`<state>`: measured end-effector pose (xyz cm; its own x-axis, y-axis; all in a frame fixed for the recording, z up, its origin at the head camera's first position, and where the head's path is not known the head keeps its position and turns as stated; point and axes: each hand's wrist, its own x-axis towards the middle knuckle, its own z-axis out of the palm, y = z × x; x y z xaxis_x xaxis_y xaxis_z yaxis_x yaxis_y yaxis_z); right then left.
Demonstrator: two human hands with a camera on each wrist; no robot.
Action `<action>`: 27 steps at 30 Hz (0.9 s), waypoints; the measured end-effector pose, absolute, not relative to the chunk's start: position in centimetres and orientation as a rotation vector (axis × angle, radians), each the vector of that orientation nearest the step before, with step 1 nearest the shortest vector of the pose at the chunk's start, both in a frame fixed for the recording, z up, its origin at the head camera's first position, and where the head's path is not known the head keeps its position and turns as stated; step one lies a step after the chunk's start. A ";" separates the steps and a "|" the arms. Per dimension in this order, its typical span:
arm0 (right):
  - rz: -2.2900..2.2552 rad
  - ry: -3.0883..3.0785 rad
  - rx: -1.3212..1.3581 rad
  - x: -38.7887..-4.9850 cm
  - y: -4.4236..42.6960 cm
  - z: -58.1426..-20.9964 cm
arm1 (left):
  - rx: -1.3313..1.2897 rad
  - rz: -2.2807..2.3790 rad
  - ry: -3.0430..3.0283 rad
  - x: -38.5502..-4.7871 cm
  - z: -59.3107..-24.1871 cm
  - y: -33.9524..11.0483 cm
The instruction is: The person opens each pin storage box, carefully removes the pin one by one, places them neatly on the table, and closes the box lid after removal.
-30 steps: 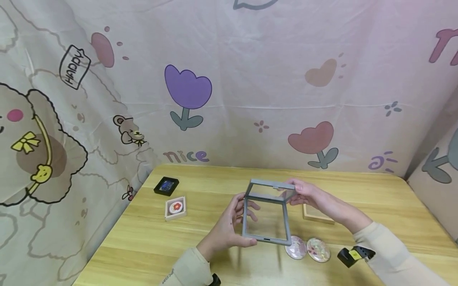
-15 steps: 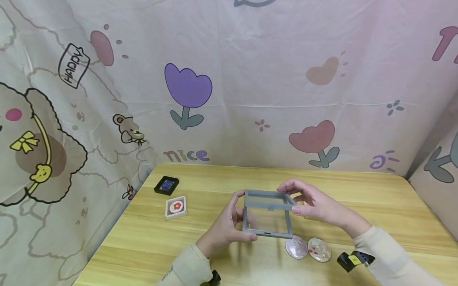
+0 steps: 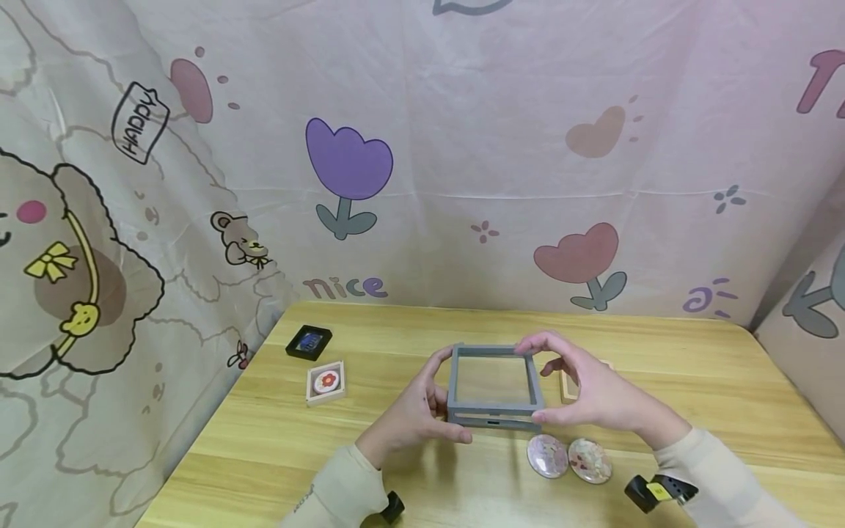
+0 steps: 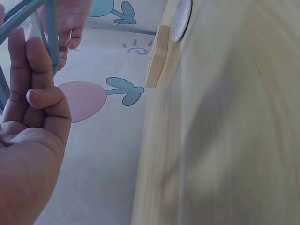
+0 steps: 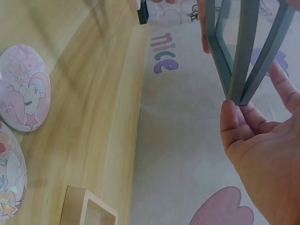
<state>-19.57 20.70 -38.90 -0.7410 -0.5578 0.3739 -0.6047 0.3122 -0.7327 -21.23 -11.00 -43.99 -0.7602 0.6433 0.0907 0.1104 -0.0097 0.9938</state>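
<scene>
Left hand (image 3: 422,414): I see its fingers and thumb gripping the left side of the gray frame (image 3: 494,408).
Right hand (image 3: 597,389): from my end, thumb and fingers pinch the frame's right-hand corners.
Gray frame: held above the table (image 3: 251,455), lid nearly down, narrow gap along its near edge.
Round badges (image 3: 547,456) (image 3: 590,461): two, flat, side by side.
Wooden box (image 5: 74,206): past the badges, partly hidden by the right hand on my head view.
Flower box (image 3: 326,399): on the left, red-flower badge inside.
Black box (image 3: 297,352): just beyond, something blue inside.
Curtain (image 3: 449,147): behind everything.
</scene>
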 end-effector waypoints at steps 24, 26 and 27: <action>1.241 -2.539 0.927 -18.8 20.8 -39.5 | 0.785 1.849 1.823 -21.9 -44.0 -10.6; 1.268 -2.541 0.917 -18.8 20.8 -39.7 | 0.775 1.860 1.812 -22.0 -44.0 -10.5; 1.279 -2.548 0.904 -18.8 20.8 -39.7 | 0.765 1.864 1.809 -22.0 -44.0 -10.5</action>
<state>-18.79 20.79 -39.73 -0.8071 -0.4478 0.3848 -0.5761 0.4546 -0.6793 -21.96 -10.51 -44.01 -0.7551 0.6494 0.0903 0.0707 -0.0564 0.9959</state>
